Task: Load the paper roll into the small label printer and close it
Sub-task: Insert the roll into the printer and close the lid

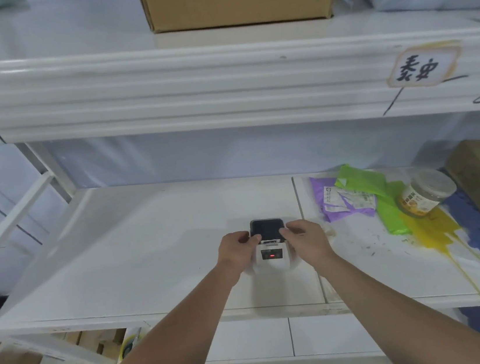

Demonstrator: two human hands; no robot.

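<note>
Both hands on the label printer's lid, middle shelf

Our left hand (pixel 238 247) and right hand (pixel 305 238) flank the small label printer (pixel 271 254), fingers pinched on the two side edges of its dark lid (pixel 267 229), which stands raised at the back — whether the paper roll is already seated inside we cannot tell. We judge the printer a light, stiff plastic box, smooth enough to skid on the white shelf (pixel 148 239), so the lid wants holding by its edges near the hinge line and pressing down evenly — not by one corner, which could twist the hinge. A red light shows on the front. Off to the right lie purple and green mailer bags (pixel 356 194) and a plastic jar (pixel 426 191).
</note>
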